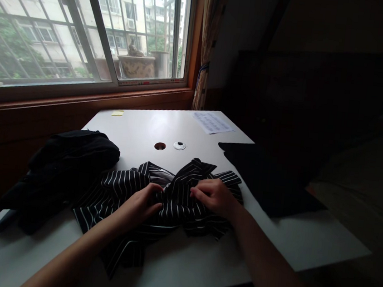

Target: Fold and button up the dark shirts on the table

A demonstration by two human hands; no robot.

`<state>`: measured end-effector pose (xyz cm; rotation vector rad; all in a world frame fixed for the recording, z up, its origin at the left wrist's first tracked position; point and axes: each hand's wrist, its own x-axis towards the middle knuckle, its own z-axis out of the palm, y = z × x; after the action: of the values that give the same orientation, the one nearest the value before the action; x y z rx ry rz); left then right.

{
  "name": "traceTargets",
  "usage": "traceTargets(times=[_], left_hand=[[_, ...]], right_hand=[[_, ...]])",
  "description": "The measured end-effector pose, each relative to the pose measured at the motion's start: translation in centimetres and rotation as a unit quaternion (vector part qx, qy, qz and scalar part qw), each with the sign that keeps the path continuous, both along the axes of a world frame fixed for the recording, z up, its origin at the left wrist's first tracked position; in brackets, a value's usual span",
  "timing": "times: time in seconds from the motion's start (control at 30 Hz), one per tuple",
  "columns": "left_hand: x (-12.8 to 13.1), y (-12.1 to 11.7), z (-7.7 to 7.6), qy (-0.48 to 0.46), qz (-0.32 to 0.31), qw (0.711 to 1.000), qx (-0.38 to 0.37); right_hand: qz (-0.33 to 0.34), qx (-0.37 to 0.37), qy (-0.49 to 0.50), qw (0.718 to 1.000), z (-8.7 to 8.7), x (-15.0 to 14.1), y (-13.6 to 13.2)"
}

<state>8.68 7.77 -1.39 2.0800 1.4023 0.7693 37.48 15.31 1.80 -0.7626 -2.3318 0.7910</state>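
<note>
Holds a crumpled white-striped black garment [175,209] on the white table [138,125], lower centre of frame. Pinches it with the left hand [146,201], half curled, and the right hand [211,194], nearly closed. Has dark clothing [69,162] heaped at centre left, dark fabric [269,183] at centre right.

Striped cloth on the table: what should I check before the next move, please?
1. Left hand at the striped cloth: ok, fingers on it.
2. Right hand at the cloth too: ok, fingers curled at it.
3. Cloth flat: not ok, bunched and wrinkled.
4. Dark pile apart from the striped cloth: cannot tell, too dark where they meet.
5. Printed paper out of the way: ok, near the table's far edge.
</note>
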Motion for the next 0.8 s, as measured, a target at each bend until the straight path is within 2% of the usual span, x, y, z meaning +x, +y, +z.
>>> traceTargets(times=[0.07,0.13,0.27,0.33,0.43,0.57,0.8], left_hand=[[-0.1,0.2,-0.5,-0.009,-0.001,1.000,-0.011],[0.0,0.5,-0.8,-0.020,-0.004,1.000,0.007],[0.3,0.8,-0.7,-0.033,-0.008,0.999,0.036],[0.4,0.8,-0.4,-0.049,0.004,0.999,0.021],[0.2,0.7,0.0,-0.097,0.020,0.995,-0.020],[0.2,0.5,0.3,-0.152,0.012,0.985,-0.079],[0.7,0.2,0.8,-0.167,-0.017,0.980,-0.109]], right_hand=[[-0.029,0.078,0.026,0.996,-0.3,-0.7,-0.6],[-0.035,0.151,0.055,0.986,-0.3,-1.7,-1.6],[0.057,0.235,0.037,0.970,-0.1,-4.1,-3.2],[0.074,0.237,-0.009,0.969,-0.3,-4.9,-3.4],[0.041,0.213,-0.081,0.973,-1.1,-5.3,-2.9],[-0.002,0.214,-0.151,0.965,-1.9,-5.2,-2.6],[-0.004,0.242,-0.135,0.961,-1.9,-5.3,-2.9]])
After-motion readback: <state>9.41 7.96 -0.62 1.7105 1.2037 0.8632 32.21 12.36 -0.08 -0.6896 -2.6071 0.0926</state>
